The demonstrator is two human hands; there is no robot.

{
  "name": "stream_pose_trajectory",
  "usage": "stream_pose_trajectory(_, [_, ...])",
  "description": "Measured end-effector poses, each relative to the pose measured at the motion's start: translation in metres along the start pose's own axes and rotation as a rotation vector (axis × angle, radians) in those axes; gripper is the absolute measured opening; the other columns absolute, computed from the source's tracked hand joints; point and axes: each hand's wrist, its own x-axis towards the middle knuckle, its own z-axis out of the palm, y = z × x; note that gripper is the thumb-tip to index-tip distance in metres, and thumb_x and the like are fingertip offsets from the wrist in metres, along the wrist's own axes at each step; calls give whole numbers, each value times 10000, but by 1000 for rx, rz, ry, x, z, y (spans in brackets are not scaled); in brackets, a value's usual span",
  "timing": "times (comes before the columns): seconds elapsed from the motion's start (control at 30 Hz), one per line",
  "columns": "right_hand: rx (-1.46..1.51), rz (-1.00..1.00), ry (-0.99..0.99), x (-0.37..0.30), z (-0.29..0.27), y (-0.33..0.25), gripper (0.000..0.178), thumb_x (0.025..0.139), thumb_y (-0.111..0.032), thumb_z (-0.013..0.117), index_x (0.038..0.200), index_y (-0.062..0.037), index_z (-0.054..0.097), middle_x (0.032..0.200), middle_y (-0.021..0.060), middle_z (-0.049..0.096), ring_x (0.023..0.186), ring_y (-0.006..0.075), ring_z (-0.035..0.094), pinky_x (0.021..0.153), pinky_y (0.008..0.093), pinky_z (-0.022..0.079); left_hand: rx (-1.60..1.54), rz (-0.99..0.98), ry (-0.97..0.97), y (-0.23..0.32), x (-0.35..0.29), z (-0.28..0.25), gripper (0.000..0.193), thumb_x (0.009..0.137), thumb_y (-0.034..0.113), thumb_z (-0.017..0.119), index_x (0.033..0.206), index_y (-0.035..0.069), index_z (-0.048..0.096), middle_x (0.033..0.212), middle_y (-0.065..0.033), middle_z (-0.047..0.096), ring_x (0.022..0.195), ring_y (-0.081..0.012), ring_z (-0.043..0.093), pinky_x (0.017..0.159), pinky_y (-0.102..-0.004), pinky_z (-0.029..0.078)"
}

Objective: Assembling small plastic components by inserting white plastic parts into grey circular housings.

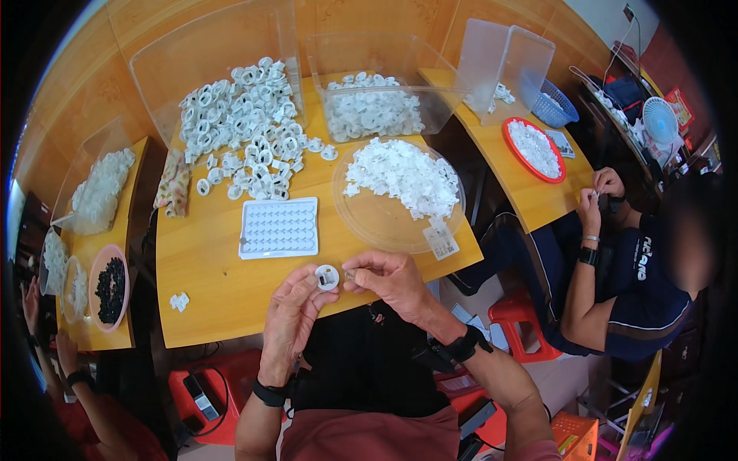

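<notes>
My left hand [290, 309] grips a round white plastic housing [328, 282] between thumb and fingers, with a dark slot in its face, just over the table's near edge. Close by on the right, my right hand [396, 283] is closed in a pinch. What sits at its fingertips is too small to make out. Beyond my hands lies a white tray [278, 228] with rows of small moulded shapes. Similar white housings [238, 115] are heaped at the back left. A round clear lid [357, 219] carries a pile of small white plastic pieces [403, 175].
A clear bin [323, 127] of white parts stands at the back, and a patterned cloth [174, 184] lies at left. Small white pieces [179, 301] rest front left. At right a co-worker's hands [598, 192] work near a red tray [511, 146]. Another person's hands [65, 349] are at far left.
</notes>
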Motion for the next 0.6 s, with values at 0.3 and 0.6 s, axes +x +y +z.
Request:
stream_pose_trajectory(0.3, [-212, -300, 66, 0, 18, -3, 142, 832, 20, 581, 961, 20, 643, 843, 87, 671, 806, 140, 669, 706, 241, 514, 43, 3, -3, -1, 0, -1, 268, 934, 111, 530, 1139, -61, 517, 1035, -167, 625, 892, -229, 655, 771, -309, 574])
stream_pose_trajectory(0.6, [-765, -699, 141, 3, 28, -10, 135, 743, 2, 648, 868, -47, 630, 776, 91, 631, 709, 261, 619, 632, 339, 475, 5, 2, -25, -2, 1, -4, 213, 947, 71, 495, 1091, -71, 560, 1014, -153, 635, 878, -212, 653, 762, -301, 568])
